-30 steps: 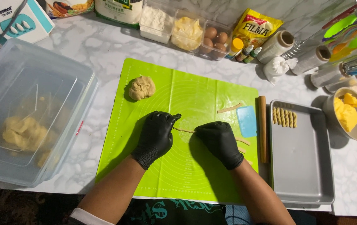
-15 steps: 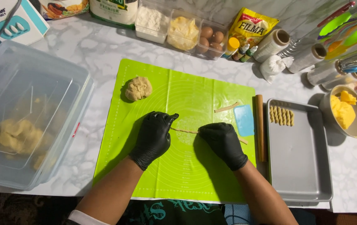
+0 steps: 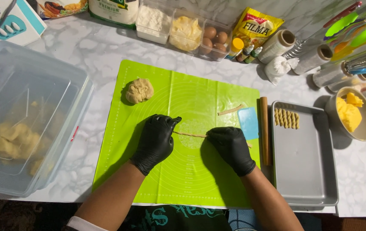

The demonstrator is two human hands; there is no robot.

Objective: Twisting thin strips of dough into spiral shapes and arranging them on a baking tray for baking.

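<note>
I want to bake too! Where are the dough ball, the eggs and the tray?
dough ball (image 3: 139, 90), head view, its middle.
eggs (image 3: 215, 39), head view, one brown egg.
tray (image 3: 302, 171), head view, bare floor.

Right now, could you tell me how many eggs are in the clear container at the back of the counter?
4 eggs show, clustered in the clear container at the back, right of the tub of yellowish dough. Others may be hidden underneath.

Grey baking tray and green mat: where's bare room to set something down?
The grey metal baking tray is bare below its row of twisted dough sticks. The green silicone mat is free along its near edge and between the dough ball and short dough strip. The counter's back edge is crowded.
</note>
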